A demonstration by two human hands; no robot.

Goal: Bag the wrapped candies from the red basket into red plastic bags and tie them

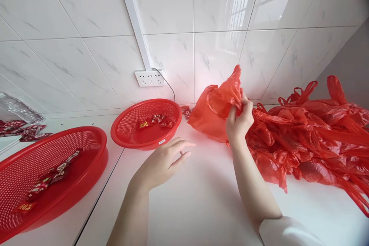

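Note:
My right hand (240, 119) grips the gathered top of a red plastic bag (209, 119), lifting it near the wall. The lower part of the bag spreads towards the left, and its contents, if any, are hidden. My left hand (165, 161) hovers over the white table with fingers stretched out and nothing in them. Just beyond it stands a round red plastic basket (122, 138) with a few small red wrapped packets (158, 120) inside.
Several filled red plastic bags (305, 134) are heaped at the right. A larger red basket (98, 138) holding packets stands at the left. Behind it lie more packets (31, 130) and a clear plastic bottle (20, 108). A power strip (150, 78) with a cable hangs on the tiled wall.

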